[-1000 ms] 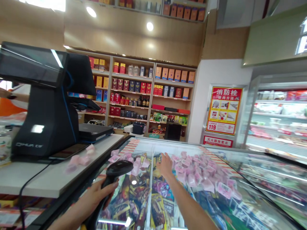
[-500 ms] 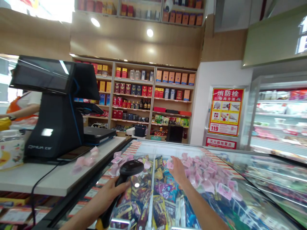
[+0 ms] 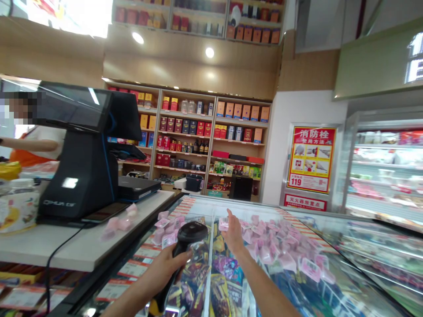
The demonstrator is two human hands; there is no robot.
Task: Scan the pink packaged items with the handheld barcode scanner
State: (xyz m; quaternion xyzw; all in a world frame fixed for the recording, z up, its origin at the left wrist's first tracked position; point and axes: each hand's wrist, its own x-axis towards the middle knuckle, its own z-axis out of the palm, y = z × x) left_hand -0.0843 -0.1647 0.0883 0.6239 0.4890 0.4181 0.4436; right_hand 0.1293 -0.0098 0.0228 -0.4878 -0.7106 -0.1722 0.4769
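My left hand (image 3: pixel 168 266) is wrapped round the handle of a black barcode scanner (image 3: pixel 192 232), its head tilted toward the right. Just right of the scanner, my right hand (image 3: pixel 234 233) holds a small pink pack (image 3: pixel 224 224) with a white barcode label by its fingertips. A large heap of similar pink packs (image 3: pixel 274 240) lies on the freezer's glass top, right of my right hand. Behind the scanner sits a smaller group of pink packs (image 3: pixel 164 223). Under the glass (image 3: pixel 211 209), colourful wrapped goods show.
On the left, a white counter (image 3: pixel 66 248) bears a black checkout terminal (image 3: pixel 79 167), a phone (image 3: pixel 107 212), a few pink packs (image 3: pixel 123 222) and a jar (image 3: pixel 18 207). Another person (image 3: pixel 39 143) stands behind the terminal. Shelves of boxes (image 3: pixel 185 125) line the back wall.
My right hand has moved left with the pink pack, closer to the scanner. The scanner in my left hand has shifted slightly right. My view has tilted a little upward.
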